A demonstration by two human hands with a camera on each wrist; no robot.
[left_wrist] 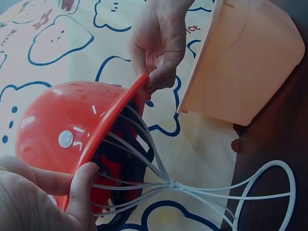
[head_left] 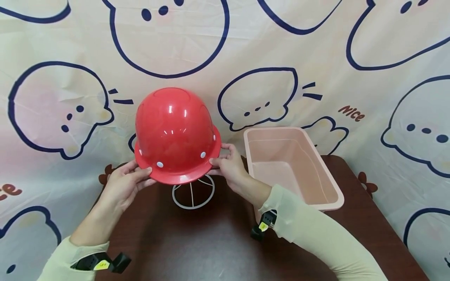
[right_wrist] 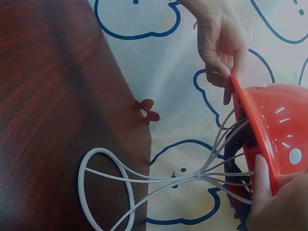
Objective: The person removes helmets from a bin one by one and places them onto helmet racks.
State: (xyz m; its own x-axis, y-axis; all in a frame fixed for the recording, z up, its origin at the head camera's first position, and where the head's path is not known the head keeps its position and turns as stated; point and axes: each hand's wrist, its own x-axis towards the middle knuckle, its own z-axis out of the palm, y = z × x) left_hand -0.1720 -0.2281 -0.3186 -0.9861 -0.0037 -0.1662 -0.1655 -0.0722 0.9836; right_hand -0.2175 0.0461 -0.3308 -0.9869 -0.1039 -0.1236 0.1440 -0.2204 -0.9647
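A red hard hat [head_left: 174,128] with white rivets sits over a white wire stand [head_left: 193,207], whose round base rests on the table. My left hand [head_left: 121,183] pinches the brim at its left side, thumb on one face and fingers on the other. At the opposite side of the brim, my right hand [head_left: 232,168] pinches it the same way. In the left wrist view the stand's wires [left_wrist: 175,185] run up into the hat, beside a dark inner lining [left_wrist: 132,168]. How far the hat bears on the stand cannot be told.
A pale pink plastic bin [head_left: 332,195] stands on the brown table [head_left: 218,242], right of the stand. Behind the table hangs a cream cloth [head_left: 197,50] printed with cartoon outlines. The table's right edge runs down past the bin.
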